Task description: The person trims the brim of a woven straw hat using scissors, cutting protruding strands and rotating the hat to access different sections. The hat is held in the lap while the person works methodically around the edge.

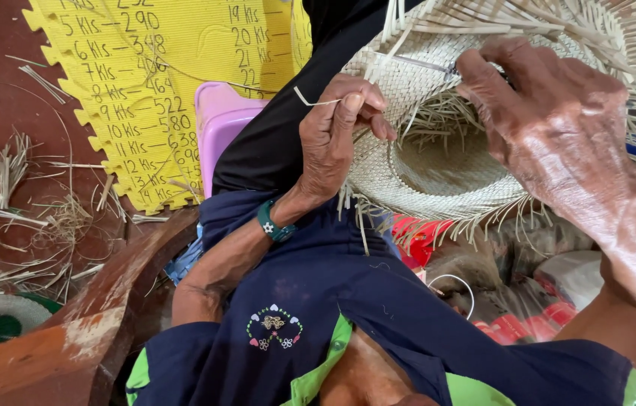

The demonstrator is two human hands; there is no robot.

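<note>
Straw scraps [24, 218] litter the floor at left, left hand [336, 135] pinches a thin strand [310, 100], and right hand [551, 128] grips the light, pliable, fray-prone woven hat [438, 162] over the lap, best held by its brim.

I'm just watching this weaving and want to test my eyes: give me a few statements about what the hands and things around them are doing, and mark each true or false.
1. The left hand pinches a thin pale straw strand. True.
2. The right hand rests flat on the floor. False: it grips the unfinished woven straw hat.
3. A green band sits on the left wrist. True.
4. The foam mat on the floor is blue. False: it is yellow.
5. The hat's edge is neatly finished. False: loose straw ends stick out all round it.
</note>
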